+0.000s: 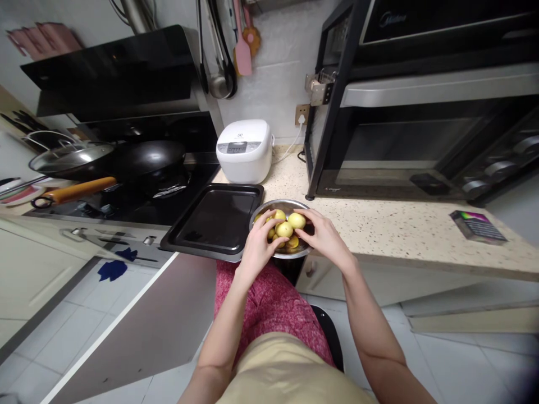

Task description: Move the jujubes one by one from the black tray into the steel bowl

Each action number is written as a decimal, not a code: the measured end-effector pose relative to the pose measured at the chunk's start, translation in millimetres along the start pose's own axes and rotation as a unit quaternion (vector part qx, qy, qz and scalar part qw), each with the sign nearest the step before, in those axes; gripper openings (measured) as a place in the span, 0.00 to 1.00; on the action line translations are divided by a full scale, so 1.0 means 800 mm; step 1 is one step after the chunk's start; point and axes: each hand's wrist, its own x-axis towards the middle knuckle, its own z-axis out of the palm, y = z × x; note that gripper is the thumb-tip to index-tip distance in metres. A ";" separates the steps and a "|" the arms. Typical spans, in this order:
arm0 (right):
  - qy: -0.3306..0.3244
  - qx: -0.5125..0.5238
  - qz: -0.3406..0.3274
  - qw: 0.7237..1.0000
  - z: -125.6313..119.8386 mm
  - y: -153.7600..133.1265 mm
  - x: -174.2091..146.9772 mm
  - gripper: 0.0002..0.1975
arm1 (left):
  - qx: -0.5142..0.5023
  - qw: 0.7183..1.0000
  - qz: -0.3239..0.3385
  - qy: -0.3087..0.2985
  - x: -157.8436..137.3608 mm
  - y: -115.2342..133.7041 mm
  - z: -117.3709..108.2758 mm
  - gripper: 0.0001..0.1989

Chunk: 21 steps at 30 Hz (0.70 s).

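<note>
A metal bowl [290,203] at the counter's front edge holds several small yellow potatoes [284,229], some with browner skin lower down. My right hand [324,233] reaches in from the right, its fingertips and thumb closed around a pale potato [297,220]. From the left, my left hand [257,247] curls its fingers and thumb around potatoes on that side of the bowl; its fingers partly hide what they grip. Left of the bowl lies a black baking tray [206,219] with a bare, shiny surface, its front edge jutting past the counter.
Behind the tray stands a white rice cooker [245,151]. A black wok [147,157] and a lidded pan [76,157] sit on the stove to the left. An oven [391,146] stands at right, near a small box [478,226]. Below the tray, a cabinet door [143,325] hangs open.
</note>
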 end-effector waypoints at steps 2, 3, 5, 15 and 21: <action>-0.006 -0.005 -0.003 1.000 -0.001 -0.001 -0.001 0.23 | 0.000 1.000 -0.001 0.001 -0.002 0.000 -0.002 0.18; -0.008 -0.007 -0.002 1.000 -0.001 -0.001 -0.001 0.23 | -0.001 1.000 -0.001 0.001 -0.003 0.000 -0.003 0.18; -0.010 -0.008 -0.001 1.000 -0.002 -0.001 -0.002 0.24 | -0.001 1.000 -0.002 0.002 -0.004 0.000 -0.005 0.19; -0.016 -0.002 -0.008 1.000 -0.004 0.000 -0.002 0.25 | -0.010 1.000 0.008 -0.012 -0.006 0.000 -0.005 0.22; -0.056 -0.004 -0.041 0.998 -0.010 0.000 -0.008 0.30 | -0.016 0.999 0.029 -0.028 0.000 0.001 -0.009 0.25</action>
